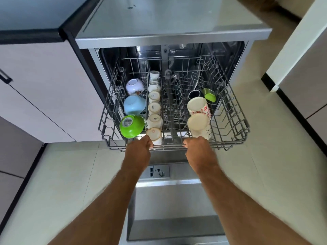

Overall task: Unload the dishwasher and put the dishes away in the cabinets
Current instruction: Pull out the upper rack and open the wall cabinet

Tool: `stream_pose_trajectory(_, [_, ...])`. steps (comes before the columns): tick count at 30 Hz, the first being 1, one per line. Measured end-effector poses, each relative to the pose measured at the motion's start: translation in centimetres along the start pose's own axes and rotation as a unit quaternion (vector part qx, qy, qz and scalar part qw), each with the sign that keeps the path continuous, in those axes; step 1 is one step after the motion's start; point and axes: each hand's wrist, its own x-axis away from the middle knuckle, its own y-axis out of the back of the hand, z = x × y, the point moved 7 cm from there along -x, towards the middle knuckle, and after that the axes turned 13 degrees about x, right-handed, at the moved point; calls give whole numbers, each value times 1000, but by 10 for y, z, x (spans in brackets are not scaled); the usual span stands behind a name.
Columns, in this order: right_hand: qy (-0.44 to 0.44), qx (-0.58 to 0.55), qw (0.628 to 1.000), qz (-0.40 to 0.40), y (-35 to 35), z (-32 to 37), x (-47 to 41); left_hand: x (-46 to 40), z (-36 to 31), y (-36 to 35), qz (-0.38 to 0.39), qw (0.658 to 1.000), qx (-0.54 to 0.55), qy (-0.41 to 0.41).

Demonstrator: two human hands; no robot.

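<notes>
Both bare arms reach out from the bottom edge, over the open dishwasher door (177,200), which lies flat and low. On the door, just below the rack, sits a small soap box (159,172) w/ a round knob.

Left hand (139,149) and right hand (199,149) each curl their fingers round the front wire of the upper rack (235,121). Both grip that wire, knuckles up, a gap between them. The rack is slid out of the dishwasher (169,35), hanging over the door.

All dishes are still in the rack, upside down. At the rack's left side, front to back: a green bowl (131,126) w/ a sticker on its bottom, a blue bowl (134,105), then a white bowl w/ flowers (135,86). Just right of the bowls runs a row of small white cups (154,107), six or so, front to back; the front cup (154,136) touches or nearly touches the left hand, can't tell which.

At the rack's right side, near the front, stand two tall cream tumblers (199,124) w/ red flowers, one behind the other, the front one right by the right hand. Behind them is a dark steel cup (194,94) & a small green container (209,94), tilted. Farther back in the rack is something flat and shiny, maybe a plate, too dark to tell.

Left of the dishwasher are pale cabinets (44,85) under a dark counter (30,33).
</notes>
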Motion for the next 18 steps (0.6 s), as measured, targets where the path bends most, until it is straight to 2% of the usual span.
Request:
stream_pose_trajectory(13, [11, 14, 1000, 16, -2, 5, 60, 62, -9, 4, -18, 1000, 2, -16])
stream_pose_trajectory(18, [4, 9, 1000, 19, -6, 2, 81, 83, -6, 1, -3, 1000, 16, -20])
